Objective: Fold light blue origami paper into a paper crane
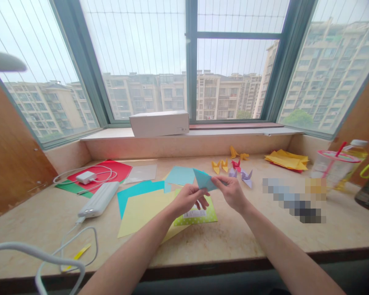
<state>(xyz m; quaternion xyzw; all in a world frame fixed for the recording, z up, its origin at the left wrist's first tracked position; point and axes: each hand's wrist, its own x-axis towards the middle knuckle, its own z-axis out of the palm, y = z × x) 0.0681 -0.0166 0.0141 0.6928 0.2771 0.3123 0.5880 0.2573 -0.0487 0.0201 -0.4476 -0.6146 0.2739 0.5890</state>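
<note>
A folded piece of blue origami paper [202, 179] is held up above the counter between both hands. My left hand [190, 197] pinches its lower left edge, and its other fingers curl loosely beneath. On the right side, my right hand [232, 191] grips the paper between thumb and forefinger. Under the hands lies a green dotted packet [199, 217] with a white label. Left of it are pale yellow sheets [144, 213], a bright blue sheet [127, 196] and a light blue sheet [181, 175]. Behind my right hand stand several small folded paper birds, among them a purple one [247, 178].
A white power bank [100, 200] with cables and a white charger [86, 177] lie at the left by red paper [118, 169]. Yellow sheets [285, 159], a plastic cup [332, 168] and a bottle [358, 153] stand right. A white box [160, 124] rests on the sill.
</note>
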